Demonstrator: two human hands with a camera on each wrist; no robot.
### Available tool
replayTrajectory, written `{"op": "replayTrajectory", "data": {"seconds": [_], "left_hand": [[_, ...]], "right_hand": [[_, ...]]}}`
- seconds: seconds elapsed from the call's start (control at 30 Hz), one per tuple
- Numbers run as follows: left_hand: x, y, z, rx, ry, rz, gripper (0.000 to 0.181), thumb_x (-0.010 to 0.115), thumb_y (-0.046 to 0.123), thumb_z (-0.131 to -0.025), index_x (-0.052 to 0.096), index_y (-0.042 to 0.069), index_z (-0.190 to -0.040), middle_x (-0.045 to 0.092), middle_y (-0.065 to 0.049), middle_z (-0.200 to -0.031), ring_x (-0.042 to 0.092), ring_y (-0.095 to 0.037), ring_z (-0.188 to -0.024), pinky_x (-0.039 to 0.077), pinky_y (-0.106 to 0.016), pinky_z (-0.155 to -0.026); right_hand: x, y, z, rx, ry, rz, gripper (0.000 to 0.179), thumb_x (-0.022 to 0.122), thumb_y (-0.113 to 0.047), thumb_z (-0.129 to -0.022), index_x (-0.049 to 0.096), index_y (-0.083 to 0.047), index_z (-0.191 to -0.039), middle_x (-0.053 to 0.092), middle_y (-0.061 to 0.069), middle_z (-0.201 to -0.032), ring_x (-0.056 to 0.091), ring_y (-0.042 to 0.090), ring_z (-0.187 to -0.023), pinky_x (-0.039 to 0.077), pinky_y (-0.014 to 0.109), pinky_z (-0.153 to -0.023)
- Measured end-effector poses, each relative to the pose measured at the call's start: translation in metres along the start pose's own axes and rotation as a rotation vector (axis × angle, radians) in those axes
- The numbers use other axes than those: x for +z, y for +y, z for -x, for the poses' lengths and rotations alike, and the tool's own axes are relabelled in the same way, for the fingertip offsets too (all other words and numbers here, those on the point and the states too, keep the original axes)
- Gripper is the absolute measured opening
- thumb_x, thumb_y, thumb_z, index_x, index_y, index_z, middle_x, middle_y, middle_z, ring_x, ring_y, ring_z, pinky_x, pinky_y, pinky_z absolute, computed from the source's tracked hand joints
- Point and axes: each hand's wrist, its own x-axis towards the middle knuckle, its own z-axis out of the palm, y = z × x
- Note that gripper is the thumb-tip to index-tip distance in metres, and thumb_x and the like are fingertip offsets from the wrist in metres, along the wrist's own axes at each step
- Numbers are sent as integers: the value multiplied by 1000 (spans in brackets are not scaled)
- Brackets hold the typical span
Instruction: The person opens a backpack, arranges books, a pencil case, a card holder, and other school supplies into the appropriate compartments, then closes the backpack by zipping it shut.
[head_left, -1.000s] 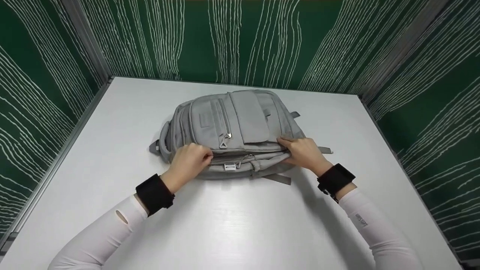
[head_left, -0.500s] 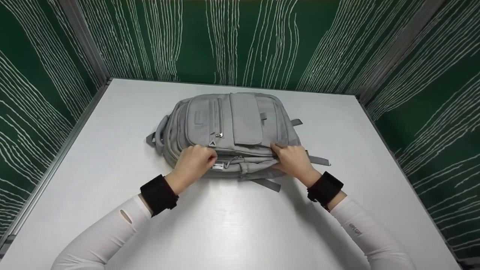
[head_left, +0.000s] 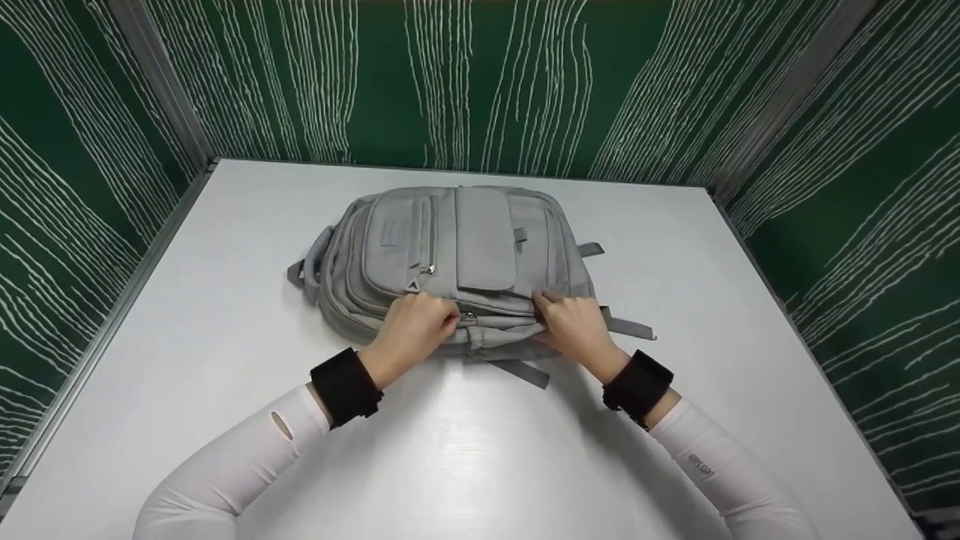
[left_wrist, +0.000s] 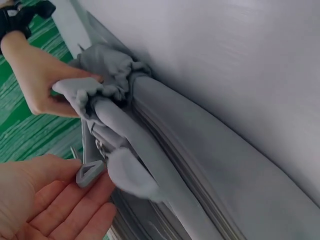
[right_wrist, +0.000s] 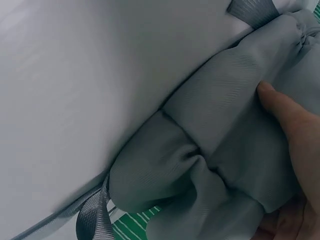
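Observation:
A grey backpack lies on its back on the white table, its top handle to the left. On the near side, my left hand pinches a triangular zipper pull between thumb and fingers, as the left wrist view shows. Beside that pull a pale tag hangs blurred over the zipper track. My right hand grips the bag's near side toward its bottom end. In the right wrist view the thumb presses on the gathered side-pocket fabric, and the other fingers curl under it, partly hidden.
Loose webbing straps stick out from the bag's bottom and near side onto the white table. Green walls with white wavy lines enclose the table at the back and sides. A second zipper with a metal slider is on the front pocket.
My left hand has slid rightward along the bag's near side, closer to my right hand, and now covers the white tag. The backpack appears slightly farther left in view, with my right hand still gripping it.

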Motion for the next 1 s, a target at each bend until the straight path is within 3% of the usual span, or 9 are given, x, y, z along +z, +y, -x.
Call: {"op": "replayTrajectory", "data": {"seconds": [0.37,0.67,0.8,0.87,0.93,1.0], "left_hand": [[11,5,-5,16,19,-8,14,67,0,-88,74,3,-75,72,-8,-69,65,-23,-59,59,-39,-57],[-1,-5,-6,55,-23,-12,13,71,17,-95,79,7,-92,78,-7,-83,72,-22,-67,60,-34,-59],[-13,-20,-9,112,49,-14,15,69,20,-97,78,8,-95,78,-6,-84,71,-19,-67,58,-30,-56],[-19,-32,-11,133,93,-19,15,69,20,-97,76,7,-102,78,-8,-92,73,-21,-74,60,-31,-59],[-24,-48,-12,136,113,-38,22,70,21,-97,74,6,-113,77,-10,-105,74,-24,-88,63,-33,-69],[-29,-65,-13,110,92,-60,35,69,26,-98,68,5,-125,72,-14,-119,71,-30,-105,64,-39,-84]], "right_hand": [[0,-9,2,20,19,-5,67,95,-42,-62,73,-2,-111,76,7,-93,68,28,-59,52,42,-47],[-1,-5,5,40,-10,7,76,93,-47,-64,72,-2,-121,79,12,-113,72,28,-63,54,41,-49],[0,-5,6,41,0,-1,77,93,-46,-64,72,-1,-122,78,14,-115,73,29,-65,55,42,-50],[1,-6,6,38,4,-1,77,94,-45,-64,71,-1,-122,78,14,-115,72,29,-64,55,42,-50],[1,-7,6,33,6,-2,77,94,-45,-64,71,0,-122,78,15,-115,73,29,-64,55,42,-50],[1,-8,7,29,4,4,77,94,-44,-64,70,1,-122,77,15,-116,73,29,-65,56,41,-51]]}}
